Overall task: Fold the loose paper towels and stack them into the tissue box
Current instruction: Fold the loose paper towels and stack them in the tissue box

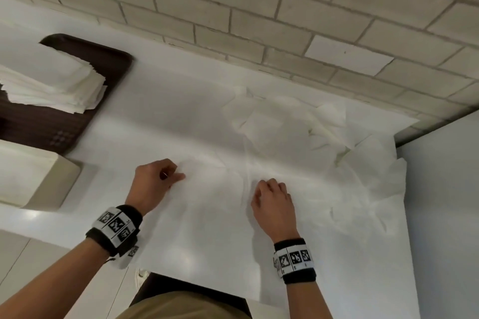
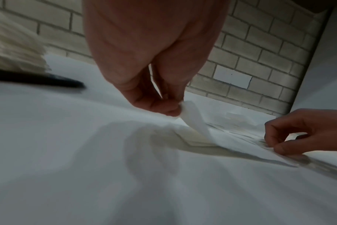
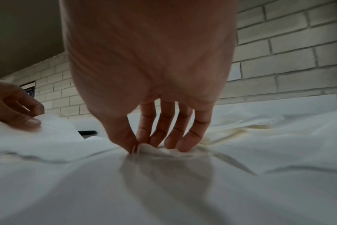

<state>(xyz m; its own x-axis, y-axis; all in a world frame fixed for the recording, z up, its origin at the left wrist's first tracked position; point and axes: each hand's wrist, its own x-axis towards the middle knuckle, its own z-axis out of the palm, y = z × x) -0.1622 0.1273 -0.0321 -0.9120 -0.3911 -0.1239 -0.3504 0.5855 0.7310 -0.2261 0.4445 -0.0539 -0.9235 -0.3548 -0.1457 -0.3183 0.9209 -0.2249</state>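
1. A thin white paper towel sheet lies spread on the white countertop, low and central in the head view, between the two hands.
2. The left hand, at the sheet's 9 o'clock edge, pinches a lifted corner between thumb and fingertips; the corner curls up off the surface.
3. The right hand, at the sheet's 3 o'clock side, has thumb and curled fingers nipping a small raised fold of the same sheet.
4. A rumpled heap of loose white paper towels lies at 1 o'clock.
5. At 10 o'clock, a stack of folded white towels sits on a dark brown plastic tray.
6. At 9 o'clock stands a beige rectangular tissue box.
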